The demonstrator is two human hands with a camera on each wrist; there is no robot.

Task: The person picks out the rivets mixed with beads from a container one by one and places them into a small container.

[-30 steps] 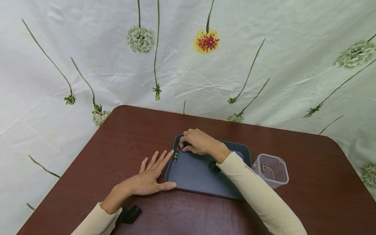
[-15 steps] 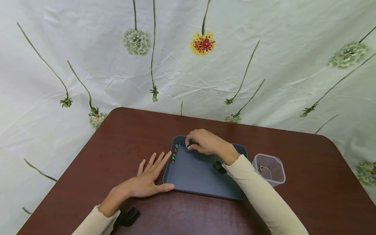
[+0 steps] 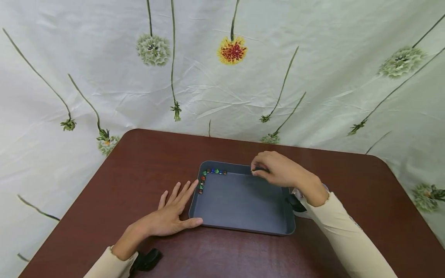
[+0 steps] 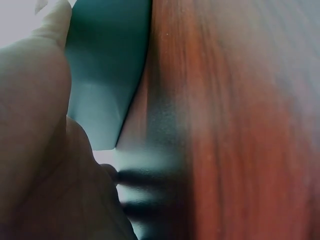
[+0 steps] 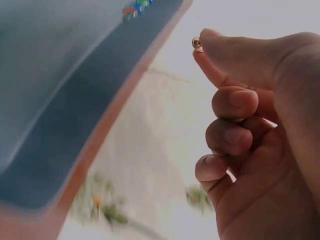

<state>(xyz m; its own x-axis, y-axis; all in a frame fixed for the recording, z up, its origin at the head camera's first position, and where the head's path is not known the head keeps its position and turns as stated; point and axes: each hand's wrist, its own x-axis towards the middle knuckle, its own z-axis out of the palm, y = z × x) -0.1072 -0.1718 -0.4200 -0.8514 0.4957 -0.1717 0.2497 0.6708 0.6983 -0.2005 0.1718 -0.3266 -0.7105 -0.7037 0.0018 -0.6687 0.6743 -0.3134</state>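
Several small shiny beads, red, green, blue and brownish, lie in an L-shaped row inside the dark blue-grey tray, along its left and far walls. Over the tray's far right part, my right hand pinches a small gold-coloured shiny piece between thumb and forefinger. Its exact kind is too small to tell. The other right fingers are curled towards the palm. With fingers spread, my left hand lies at the tray's left front corner, its thumb touching the front rim and fingertips near the left rim.
A clear plastic container stands right of the tray, mostly hidden by my right wrist. The dark red-brown table lies all around. A pale cloth with printed flowers hangs behind it.
My right hand has moved right, away from the row of beads, and more of the row shows along the far wall. My left hand stays at the tray's corner.
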